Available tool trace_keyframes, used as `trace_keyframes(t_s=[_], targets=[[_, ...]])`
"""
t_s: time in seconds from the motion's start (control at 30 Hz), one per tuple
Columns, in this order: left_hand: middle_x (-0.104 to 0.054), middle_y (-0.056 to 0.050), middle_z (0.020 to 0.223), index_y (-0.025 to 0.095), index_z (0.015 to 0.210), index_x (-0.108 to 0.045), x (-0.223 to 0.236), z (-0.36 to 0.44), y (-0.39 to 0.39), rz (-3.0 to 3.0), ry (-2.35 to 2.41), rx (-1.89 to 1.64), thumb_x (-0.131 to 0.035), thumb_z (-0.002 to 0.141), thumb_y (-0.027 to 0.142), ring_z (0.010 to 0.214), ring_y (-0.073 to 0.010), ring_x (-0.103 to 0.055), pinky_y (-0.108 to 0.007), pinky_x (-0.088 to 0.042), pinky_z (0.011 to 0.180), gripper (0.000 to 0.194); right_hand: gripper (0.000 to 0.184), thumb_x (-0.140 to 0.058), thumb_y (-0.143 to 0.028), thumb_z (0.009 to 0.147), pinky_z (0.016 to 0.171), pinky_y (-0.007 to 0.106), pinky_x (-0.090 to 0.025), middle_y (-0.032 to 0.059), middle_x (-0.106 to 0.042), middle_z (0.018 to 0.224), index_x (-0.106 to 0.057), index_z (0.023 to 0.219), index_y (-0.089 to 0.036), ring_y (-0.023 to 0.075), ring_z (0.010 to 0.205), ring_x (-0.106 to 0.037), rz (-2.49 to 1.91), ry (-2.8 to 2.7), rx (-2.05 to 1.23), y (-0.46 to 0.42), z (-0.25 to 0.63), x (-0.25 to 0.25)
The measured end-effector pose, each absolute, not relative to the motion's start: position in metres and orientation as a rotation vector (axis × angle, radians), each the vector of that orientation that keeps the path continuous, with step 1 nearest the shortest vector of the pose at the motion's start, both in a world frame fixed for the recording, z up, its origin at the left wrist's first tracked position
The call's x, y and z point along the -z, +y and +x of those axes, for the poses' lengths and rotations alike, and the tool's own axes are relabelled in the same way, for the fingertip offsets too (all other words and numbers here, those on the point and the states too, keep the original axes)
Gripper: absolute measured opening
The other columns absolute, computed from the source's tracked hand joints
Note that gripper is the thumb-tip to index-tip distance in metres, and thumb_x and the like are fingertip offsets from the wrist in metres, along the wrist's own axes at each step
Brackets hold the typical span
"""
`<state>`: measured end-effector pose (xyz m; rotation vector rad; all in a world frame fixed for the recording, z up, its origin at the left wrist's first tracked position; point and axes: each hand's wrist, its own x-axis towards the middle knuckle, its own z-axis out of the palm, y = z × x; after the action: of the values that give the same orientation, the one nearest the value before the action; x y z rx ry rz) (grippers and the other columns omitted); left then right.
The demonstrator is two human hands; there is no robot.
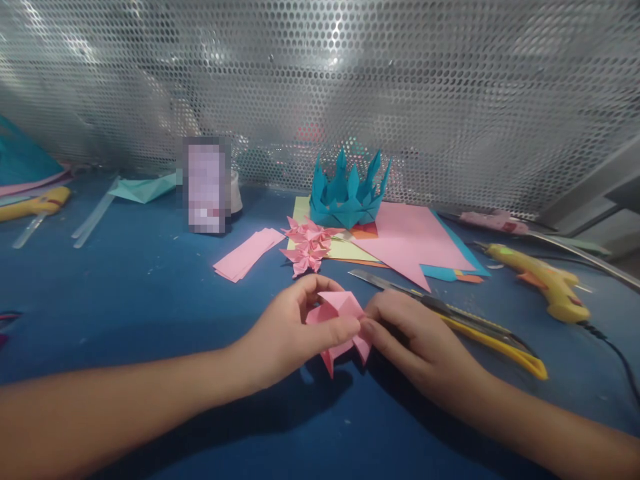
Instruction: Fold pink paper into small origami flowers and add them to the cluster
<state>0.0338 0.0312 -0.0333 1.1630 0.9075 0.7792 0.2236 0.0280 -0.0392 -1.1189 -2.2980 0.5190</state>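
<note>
One creased, cup-like piece of pink folded paper [343, 303] sits between both hands, over the blue tabletop [200, 310]. The left hand [287, 330] curls around its left side, thumb laid across the near face and fingers behind, clasping it; the right hand [425, 337] pinches its right edge between thumb and bent forefinger, the two thumb tips close together. Two points of the paper stick out below the left thumb. Beyond the hands are one teal pointed paper crown [345, 210], a cluster of pink folded-paper flowers [307, 255] too overlapped to count, and one stack of pink paper strips [247, 255], their number unclear. One yellow-handled craft knife [475, 336] lies just beside the right hand; there are two yellow glue guns, one far right [545, 277], one far left [40, 203].
</note>
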Motion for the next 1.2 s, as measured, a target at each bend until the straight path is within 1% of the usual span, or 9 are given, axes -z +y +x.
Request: trace_keyframes(t_s=[0.13,0.23,0.43,0.73,0.87,0.97,1.03,1.1,1.2], targets=[[-0.057,0.001,0.078,0.014,0.088,-0.055,0.0342,0.0355,0.0334,1.215,0.968,-0.787,-0.064,0.077,0.028,0.067,-0.0074,-0.051,-0.019,-0.04,0.058,0.019,0.025,-0.043,-0.025,0.092,0.057,0.026,-0.037,-0.001,-0.051,0.065,-0.047,0.067,-0.02,0.0134,0.061,-0.047,-1.121,-2.327,-0.521,0.028,0.2256,0.0407],[-0.056,0.003,0.074,0.013,0.083,-0.056,0.0357,0.0359,0.035,1.216,0.991,-0.812,-0.062,0.079,0.024,0.063,-0.006,-0.049,-0.018,-0.038,0.055,0.013,0.025,-0.043,-0.027,0.092,0.058,0.027,-0.038,-0.0006,-0.052,0.066,-0.049,0.068,-0.02,0.0136,0.063,-0.048,-1.12,-2.301,-0.57,0.0274,0.2268,0.0403],[-0.056,0.004,0.069,0.013,0.083,-0.056,0.0369,0.0356,0.0343,1.088,0.977,-0.873,-0.063,0.079,0.023,0.061,-0.0059,-0.051,-0.018,-0.039,0.057,0.013,0.025,-0.043,-0.026,0.092,0.06,0.026,-0.04,-0.0004,-0.055,0.067,-0.052,0.07,-0.02,0.0135,0.064,-0.051,-1.11,-2.259,-0.659,0.0269,0.2256,0.0371],[-0.059,0.001,0.069,0.013,0.081,-0.055,0.0377,0.034,0.0359,1.03,0.944,-0.883,-0.066,0.075,0.024,0.061,-0.0085,-0.054,-0.021,-0.042,0.058,0.017,0.027,-0.043,-0.027,0.091,0.058,0.027,-0.04,-0.0003,-0.055,0.063,-0.051,0.066,-0.02,0.0138,0.061,-0.051,-1.16,-2.248,-0.626,0.0274,0.2249,0.0381],[-0.058,0.002,0.07,0.017,0.092,-0.053,0.0373,0.0333,0.0351,1.086,0.912,-0.848,-0.066,0.074,0.022,0.058,-0.0083,-0.053,-0.02,-0.041,0.055,0.023,0.025,-0.046,-0.028,0.089,0.057,0.027,-0.04,-0.0005,-0.055,0.063,-0.05,0.065,-0.02,0.0138,0.06,-0.051,-1.195,-2.211,-0.601,0.0275,0.225,0.0367],[-0.054,0.005,0.064,0.018,0.085,-0.05,0.0359,0.0342,0.0337,1.135,0.927,-0.842,-0.064,0.073,0.019,0.055,-0.0064,-0.048,-0.018,-0.038,0.053,0.018,0.02,-0.048,-0.027,0.088,0.057,0.026,-0.042,-0.0005,-0.056,0.064,-0.053,0.07,-0.021,0.0138,0.06,-0.053,-1.233,-2.125,-0.594,0.0279,0.2247,0.0338],[-0.053,0.006,0.062,0.018,0.08,-0.048,0.0353,0.0354,0.0325,1.167,0.93,-0.815,-0.064,0.073,0.018,0.056,-0.0067,-0.048,-0.019,-0.038,0.054,0.017,0.018,-0.049,-0.026,0.087,0.056,0.025,-0.043,-0.0007,-0.057,0.064,-0.054,0.071,-0.021,0.0134,0.059,-0.053,-1.237,-2.082,-0.579,0.0276,0.2247,0.0323],[-0.054,0.005,0.064,0.018,0.081,-0.049,0.0354,0.0364,0.031,1.215,0.928,-0.76,-0.064,0.073,0.02,0.058,-0.0075,-0.049,-0.02,-0.038,0.056,0.017,0.017,-0.051,-0.025,0.086,0.055,0.025,-0.044,-0.0008,-0.059,0.064,-0.055,0.07,-0.021,0.0132,0.058,-0.054,-1.232,-2.075,-0.578,0.0268,0.2247,0.0319],[-0.057,0.003,0.07,0.016,0.082,-0.054,0.0363,0.0372,0.0293,1.252,0.919,-0.701,-0.065,0.074,0.027,0.061,-0.0077,-0.051,-0.02,-0.039,0.057,0.017,0.017,-0.053,-0.026,0.084,0.056,0.026,-0.045,-0.0005,-0.061,0.063,-0.057,0.069,-0.021,0.0137,0.059,-0.057,-1.227,-2.092,-0.586,0.0259,0.2241,0.0327]])
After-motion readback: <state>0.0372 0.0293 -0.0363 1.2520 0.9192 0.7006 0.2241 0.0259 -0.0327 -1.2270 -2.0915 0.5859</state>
